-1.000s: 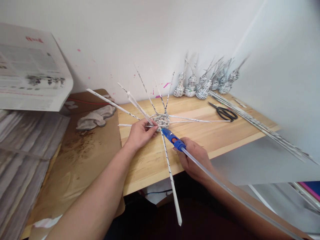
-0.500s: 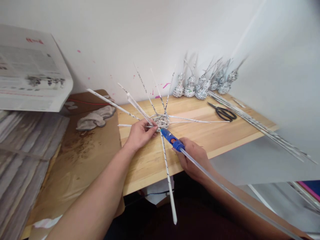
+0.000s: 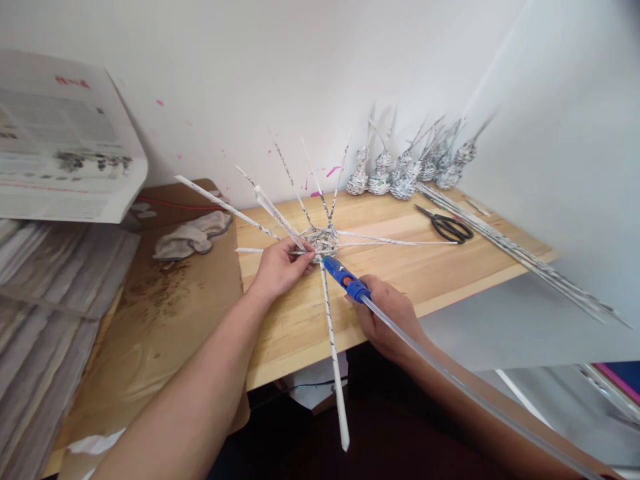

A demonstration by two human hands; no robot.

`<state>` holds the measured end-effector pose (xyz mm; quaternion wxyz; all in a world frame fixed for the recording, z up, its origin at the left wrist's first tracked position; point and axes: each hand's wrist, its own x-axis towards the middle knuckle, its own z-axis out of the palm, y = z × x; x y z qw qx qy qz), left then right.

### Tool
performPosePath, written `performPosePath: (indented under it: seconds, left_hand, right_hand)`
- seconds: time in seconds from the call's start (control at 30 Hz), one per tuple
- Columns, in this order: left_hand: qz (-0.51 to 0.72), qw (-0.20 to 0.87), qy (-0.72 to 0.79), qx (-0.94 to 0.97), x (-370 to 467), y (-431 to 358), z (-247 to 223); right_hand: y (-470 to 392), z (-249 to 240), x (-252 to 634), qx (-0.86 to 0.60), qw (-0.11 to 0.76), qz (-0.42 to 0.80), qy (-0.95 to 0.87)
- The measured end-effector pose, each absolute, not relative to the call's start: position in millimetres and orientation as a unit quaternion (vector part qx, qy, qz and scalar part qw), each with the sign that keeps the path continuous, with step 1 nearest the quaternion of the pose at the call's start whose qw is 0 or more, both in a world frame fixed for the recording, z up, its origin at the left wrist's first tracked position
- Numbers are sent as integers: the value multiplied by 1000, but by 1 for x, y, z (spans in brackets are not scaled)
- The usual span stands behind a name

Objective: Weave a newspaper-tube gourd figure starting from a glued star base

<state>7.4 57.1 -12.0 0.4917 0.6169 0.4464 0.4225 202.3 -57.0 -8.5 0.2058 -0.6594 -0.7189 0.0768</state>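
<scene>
A round woven newspaper base (image 3: pixel 325 241) lies on the wooden board, with several rolled paper sticks fanning out from it. My left hand (image 3: pixel 283 267) is closed at its left edge, pinching a rolled paper stick (image 3: pixel 275 212) between thumb and fingers. A blue hot glue gun (image 3: pixel 345 279) is gripped in my right hand (image 3: pixel 390 313), its nozzle at the near edge of the base, close to my left fingertips. A long clear glue stick (image 3: pixel 430 360) trails from the gun's back over my right forearm. One paper stick (image 3: pixel 334 347) points toward me past the board's front edge.
Black-handled scissors (image 3: pixel 447 227) and a bundle of long paper sticks (image 3: pixel 515 250) lie on the right of the board (image 3: pixel 395 270). Several gourd-shaped woven pieces (image 3: pixel 383 173) stand against the wall. At left are a glove (image 3: pixel 187 239), cardboard (image 3: pixel 165 320) and stacked paper (image 3: pixel 50 320).
The free end of the paper stick pointing toward me has swung slightly left. Both hands and the glue gun hold almost the same position.
</scene>
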Motion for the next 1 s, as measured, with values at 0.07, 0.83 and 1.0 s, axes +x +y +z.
performPosePath:
  seconds: [0.07, 0.83, 1.0]
  left_hand:
    - [423, 490, 445, 618, 7, 57, -12]
    - [436, 488, 438, 616, 5, 59, -13]
    - [461, 488, 434, 601, 5, 61, -10]
  right_hand:
    - [-57, -8, 202, -659, 207, 77, -719]
    - [-67, -11, 215, -625, 370, 165, -667]
    - [-84, -8, 222, -576, 478, 383, -541]
